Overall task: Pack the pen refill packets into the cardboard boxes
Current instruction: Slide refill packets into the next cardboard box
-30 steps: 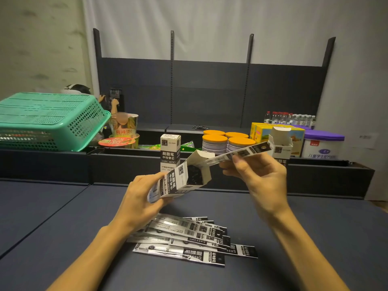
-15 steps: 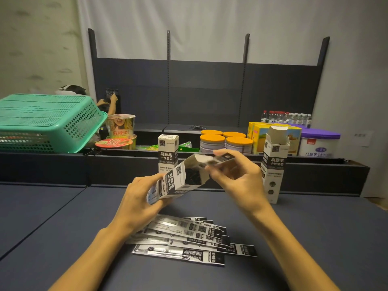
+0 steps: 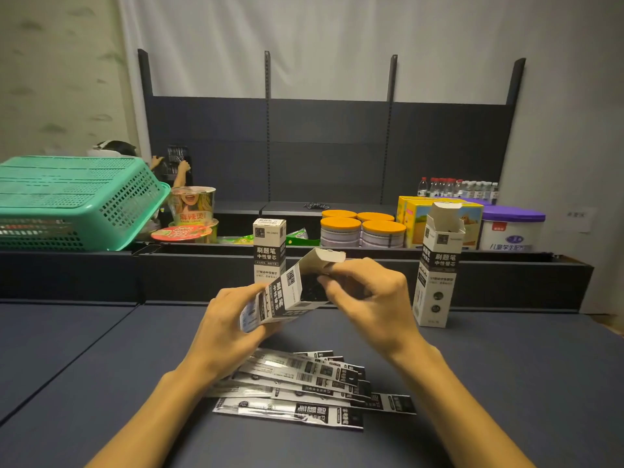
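Because the black-and-white printed cardboard box [image 3: 287,295] is tipped on its side with its open mouth turned toward the right, the left hand [image 3: 229,329] can cradle its lower end, fingers curled round the base, while the right hand [image 3: 368,298] works at the opening; its fingertips [image 3: 326,282] are bent in at the dark mouth just under the raised plain-grey flap, apparently pushing contents home, though whether they still pinch a packet I cannot tell. That tilt probably lets the long packets slide in lengthwise rather than being dropped from above. Directly below the held box, nearer the person, lies a fanned heap of flat glossy black-and-silver pen refill packets [image 3: 304,386] on the matte dark blue-grey table [image 3: 67,366], overlapping like cards and within easy reach of either hand. Just behind the held box stands a closed upright carton of the same print [image 3: 269,248], and to its right, well apart, a second upright carton [image 3: 437,265] with its top flap open, presumably waiting to be filled. Beyond the held box, on a dark ledge, sit round tins with orange lids [image 3: 363,228], and far to its left a perforated mint-green plastic basket [image 3: 74,201]. The cardboard looks thin and crisp-edged, the packets slippery and limp.
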{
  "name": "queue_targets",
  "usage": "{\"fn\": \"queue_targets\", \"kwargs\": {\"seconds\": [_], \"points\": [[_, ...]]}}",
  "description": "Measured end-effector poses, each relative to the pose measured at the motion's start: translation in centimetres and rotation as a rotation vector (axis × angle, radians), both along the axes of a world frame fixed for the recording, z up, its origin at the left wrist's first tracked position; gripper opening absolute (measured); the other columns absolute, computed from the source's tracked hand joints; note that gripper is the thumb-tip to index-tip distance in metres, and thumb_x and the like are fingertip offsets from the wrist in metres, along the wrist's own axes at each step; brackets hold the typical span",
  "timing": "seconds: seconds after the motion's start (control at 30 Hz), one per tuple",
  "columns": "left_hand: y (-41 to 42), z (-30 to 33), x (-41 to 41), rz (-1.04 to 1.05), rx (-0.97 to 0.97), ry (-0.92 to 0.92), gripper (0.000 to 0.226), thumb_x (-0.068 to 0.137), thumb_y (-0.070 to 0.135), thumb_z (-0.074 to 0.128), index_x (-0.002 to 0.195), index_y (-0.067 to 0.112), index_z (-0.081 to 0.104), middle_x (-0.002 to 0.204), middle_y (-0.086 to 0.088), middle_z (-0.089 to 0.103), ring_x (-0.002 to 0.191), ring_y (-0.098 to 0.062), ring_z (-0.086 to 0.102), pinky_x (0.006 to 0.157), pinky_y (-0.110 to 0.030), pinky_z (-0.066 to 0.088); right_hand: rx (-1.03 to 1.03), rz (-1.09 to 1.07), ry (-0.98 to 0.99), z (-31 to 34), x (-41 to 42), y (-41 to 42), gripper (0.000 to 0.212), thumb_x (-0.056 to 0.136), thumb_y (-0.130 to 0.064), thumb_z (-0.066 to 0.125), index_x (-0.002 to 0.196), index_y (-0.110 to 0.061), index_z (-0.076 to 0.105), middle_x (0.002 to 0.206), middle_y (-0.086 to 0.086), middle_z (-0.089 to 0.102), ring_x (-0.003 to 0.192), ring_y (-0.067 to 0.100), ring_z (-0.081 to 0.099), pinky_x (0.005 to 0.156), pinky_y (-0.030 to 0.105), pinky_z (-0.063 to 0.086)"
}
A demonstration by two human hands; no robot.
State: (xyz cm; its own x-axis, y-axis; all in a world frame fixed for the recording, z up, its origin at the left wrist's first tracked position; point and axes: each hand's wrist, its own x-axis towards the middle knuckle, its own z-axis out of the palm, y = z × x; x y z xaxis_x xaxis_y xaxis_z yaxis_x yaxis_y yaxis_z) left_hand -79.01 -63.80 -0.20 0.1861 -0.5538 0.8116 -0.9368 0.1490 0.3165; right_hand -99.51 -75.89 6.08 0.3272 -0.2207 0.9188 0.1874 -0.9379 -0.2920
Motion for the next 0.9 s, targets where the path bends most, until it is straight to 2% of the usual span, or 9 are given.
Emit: {"fn": "queue_targets", "kwargs": {"seconds": [0.07,0.13,0.23,0.3,0.43,0.53,0.63,0.8,0.9], "points": [[-0.03,0.03,0.04,0.000,0.004,0.000,0.068,0.071,0.041,0.072,0.130,0.047,0.039,0.117,0.034,0.045,0.110,-0.001,0.047,0.086,-0.023,0.043,-0.043,-0.029,0.024,-0.11,0.22,0.17,0.022,0.086,-0.023,0.063,0.105,-0.016,0.072,0.089,-0.002,0.072,0.067,0.005,0.056,0.060,0.020,0.049],[-0.04,-0.02,0.05,-0.007,0.001,0.007,0.068,0.071,0.040,0.073,0.130,0.047,0.040,0.116,0.036,0.045,0.110,0.000,0.047,0.085,-0.023,0.043,-0.026,-0.024,0.035,-0.11,0.27,0.26,0.022,0.088,-0.023,0.061,0.110,-0.021,0.065,0.089,0.000,0.072,0.062,0.008,0.055,0.056,0.022,0.048],[-0.10,-0.03,0.03,-0.010,0.004,0.009,0.066,0.071,0.041,0.072,0.130,0.044,0.042,0.118,0.030,0.048,0.110,0.001,0.046,0.086,-0.025,0.044,-0.060,-0.071,0.024,-0.24,0.31,-0.10,0.014,0.089,-0.024,0.059,0.102,-0.018,0.064,0.084,-0.001,0.069,0.060,0.007,0.053,0.054,0.024,0.047],[-0.10,-0.01,0.01,-0.013,0.011,0.009,0.066,0.072,0.042,0.072,0.131,0.044,0.042,0.118,0.026,0.050,0.110,0.001,0.047,0.086,-0.026,0.045,-0.096,-0.097,0.021,-0.38,0.45,-0.25,0.016,0.088,-0.022,0.062,0.098,-0.012,0.070,0.087,-0.002,0.071,0.069,0.001,0.054,0.060,0.026,0.050],[-0.10,0.00,0.00,-0.015,0.022,-0.009,0.065,0.072,0.044,0.071,0.131,0.039,0.043,0.120,0.021,0.052,0.109,-0.003,0.048,0.087,-0.032,0.049,-0.113,-0.052,0.047,-0.48,0.59,-0.35,0.016,0.085,-0.009,0.068,0.099,-0.006,0.074,0.100,0.002,0.072,0.089,0.012,0.067,0.076,0.031,0.056],[-0.11,-0.04,0.00,-0.009,0.027,-0.017,0.065,0.072,0.045,0.071,0.131,0.040,0.043,0.120,0.020,0.053,0.109,-0.003,0.048,0.087,-0.035,0.049,-0.116,-0.058,0.052,-0.41,0.59,-0.19,0.018,0.086,-0.009,0.066,0.101,-0.007,0.075,0.101,0.004,0.070,0.089,0.010,0.064,0.074,0.025,0.054],[-0.14,-0.07,0.02,-0.008,0.031,-0.021,0.065,0.072,0.044,0.071,0.131,0.039,0.044,0.120,0.021,0.052,0.110,-0.003,0.048,0.088,-0.036,0.049,-0.108,-0.066,0.099,-0.60,0.76,-0.05,0.022,0.087,-0.009,0.064,0.107,-0.011,0.074,0.105,0.007,0.065,0.090,0.004,0.057,0.073,0.009,0.047],[-0.11,-0.08,0.06,-0.007,0.038,-0.020,0.066,0.072,0.044,0.072,0.132,0.039,0.043,0.120,0.022,0.051,0.110,-0.004,0.048,0.088,-0.036,0.050,-0.099,-0.078,0.156,-0.64,0.77,0.28,0.024,0.088,-0.012,0.061,0.108,-0.010,0.073,0.105,0.007,0.058,0.092,0.000,0.051,0.075,0.010,0.047],[-0.07,0.09,-0.14,-0.010,0.021,-0.005,0.067,0.072,0.045,0.071,0.132,0.041,0.041,0.119,0.027,0.050,0.111,-0.002,0.048,0.087,-0.030,0.049,-0.086,-0.107,0.056,-0.35,0.38,0.52,0.017,0.087,-0.007,0.064,0.100,-0.004,0.073,0.097,0.007,0.058,0.076,-0.003,0.048,0.066,0.006,0.039]]}}
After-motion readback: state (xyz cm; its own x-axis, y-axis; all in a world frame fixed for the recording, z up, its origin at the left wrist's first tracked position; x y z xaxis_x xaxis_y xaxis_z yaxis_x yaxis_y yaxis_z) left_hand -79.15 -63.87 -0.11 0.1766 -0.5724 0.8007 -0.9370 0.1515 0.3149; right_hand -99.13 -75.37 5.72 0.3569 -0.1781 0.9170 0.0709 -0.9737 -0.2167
